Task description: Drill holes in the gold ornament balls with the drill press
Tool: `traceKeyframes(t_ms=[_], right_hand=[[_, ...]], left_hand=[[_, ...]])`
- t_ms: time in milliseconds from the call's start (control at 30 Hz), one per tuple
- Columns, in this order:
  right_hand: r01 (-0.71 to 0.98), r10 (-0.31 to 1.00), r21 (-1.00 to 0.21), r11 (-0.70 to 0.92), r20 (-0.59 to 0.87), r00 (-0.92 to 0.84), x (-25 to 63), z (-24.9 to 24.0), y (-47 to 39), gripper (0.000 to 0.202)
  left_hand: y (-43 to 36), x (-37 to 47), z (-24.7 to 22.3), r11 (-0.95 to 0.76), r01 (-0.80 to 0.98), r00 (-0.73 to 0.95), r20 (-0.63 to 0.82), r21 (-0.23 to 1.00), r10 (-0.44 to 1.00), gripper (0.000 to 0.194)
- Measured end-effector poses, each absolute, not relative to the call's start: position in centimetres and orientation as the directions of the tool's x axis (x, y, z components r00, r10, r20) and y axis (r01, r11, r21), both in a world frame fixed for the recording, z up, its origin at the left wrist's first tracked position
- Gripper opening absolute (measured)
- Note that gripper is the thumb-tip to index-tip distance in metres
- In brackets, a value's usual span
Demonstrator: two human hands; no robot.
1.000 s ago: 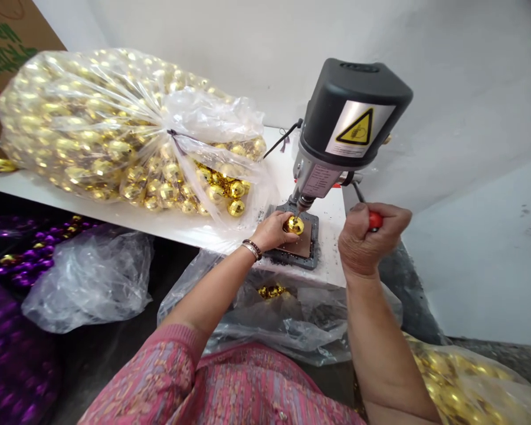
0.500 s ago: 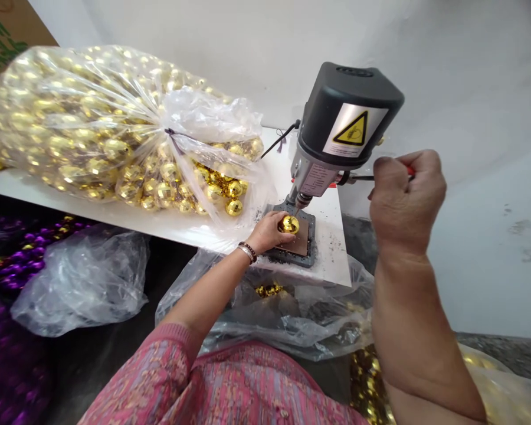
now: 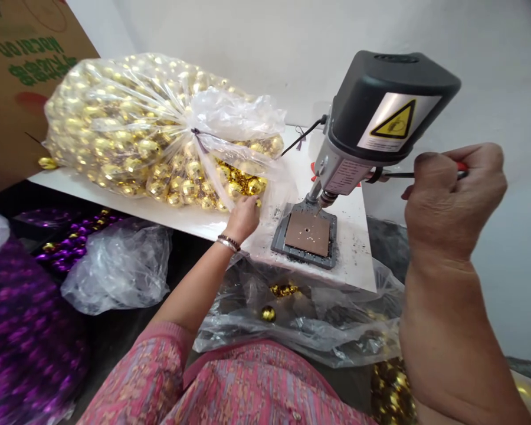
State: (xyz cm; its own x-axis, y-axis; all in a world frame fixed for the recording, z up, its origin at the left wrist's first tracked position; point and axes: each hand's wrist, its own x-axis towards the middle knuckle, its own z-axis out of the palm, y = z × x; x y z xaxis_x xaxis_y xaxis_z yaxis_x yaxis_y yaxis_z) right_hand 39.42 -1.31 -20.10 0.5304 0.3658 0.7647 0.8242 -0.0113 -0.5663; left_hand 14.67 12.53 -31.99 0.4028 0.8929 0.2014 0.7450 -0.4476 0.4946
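The gold balls (image 3: 253, 186) lie at the right-hand end of a clear bag (image 3: 128, 139), back from the front edge of the white tabletop (image 3: 190, 219). Being round, they have no long axis; the bag itself lies lengthwise along the tabletop, with this end toward the drill (image 3: 383, 112). The left hand (image 3: 244, 217) is much the nearer one. It sits between the balls and the front edge, with the balls straight beyond its fingers, and at this angle it looks to be touching the pile or just short of it. The back of the hand hides the fingertips, so I cannot tell whether they pinch a ball or are spread; a bit of gold shows just beside them.

To the right of the balls, and a little closer to the front edge, the brown board (image 3: 297, 241) lies flat on the drill's metal base (image 3: 279, 243), near the tabletop's front right corner. A hole shows in the board, pale chips are scattered over it, and no ball rests on it. The drill bit (image 3: 320, 205) stands above its back edge.

The right hand (image 3: 455, 200) is well apart from the balls, beyond the tabletop's right edge, wrapped round the red knob (image 3: 462, 170) of the drill's lever (image 3: 400, 175). Below the front edge, a single ball (image 3: 268, 313) shows at a clear plastic sheet or bag (image 3: 345, 336).
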Motion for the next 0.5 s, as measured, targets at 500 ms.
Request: traceKeyframes(t_ms=[500], right_hand=[[0.758,0.364,-0.651,0.040,0.716,0.595,37.7,-19.6,-2.0,0.016]], left_hand=[[12.7,15.8,-33.8,-0.328,0.549,0.331,0.160,0.769,0.930,0.059]])
